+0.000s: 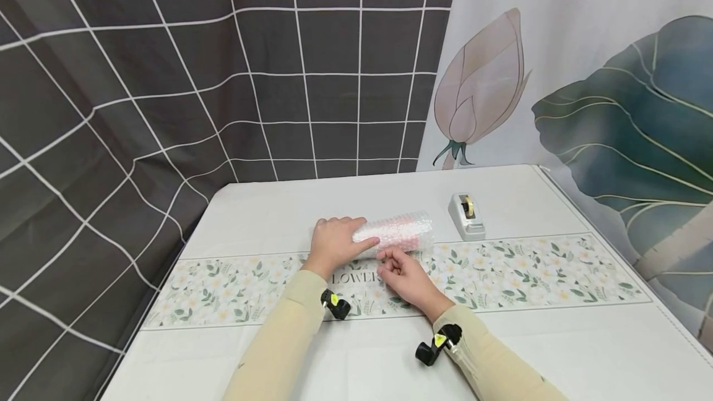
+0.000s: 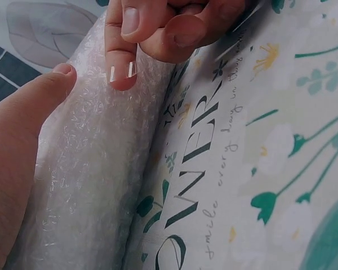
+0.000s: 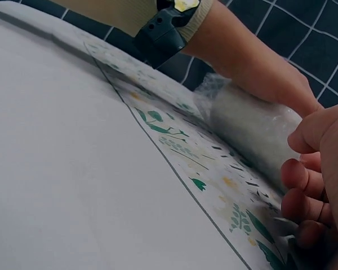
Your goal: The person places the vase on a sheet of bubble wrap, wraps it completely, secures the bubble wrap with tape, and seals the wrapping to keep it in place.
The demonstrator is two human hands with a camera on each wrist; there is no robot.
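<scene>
A roll of bubble wrap (image 1: 394, 230) with something pink inside lies across the table. My left hand (image 1: 337, 243) grips its left part, fingers over the far side and thumb along the near side. In the left wrist view, that thumb (image 2: 56, 79) lies on the wrap (image 2: 96, 169). My right hand (image 1: 406, 274) is at the roll's near side, its fingers curled. It holds a small piece of clear tape (image 2: 122, 72) at a fingertip, close over the wrap. In the right wrist view, the right hand's curled fingers (image 3: 304, 188) stand beside the roll (image 3: 250, 124).
A white tape dispenser (image 1: 466, 216) with a yellowish tape roll stands to the right of the bubble wrap. The white table cover (image 1: 384, 351) has a floral band with lettering. A dark checked curtain (image 1: 334, 98) and a flower-printed curtain (image 1: 557, 67) hang behind.
</scene>
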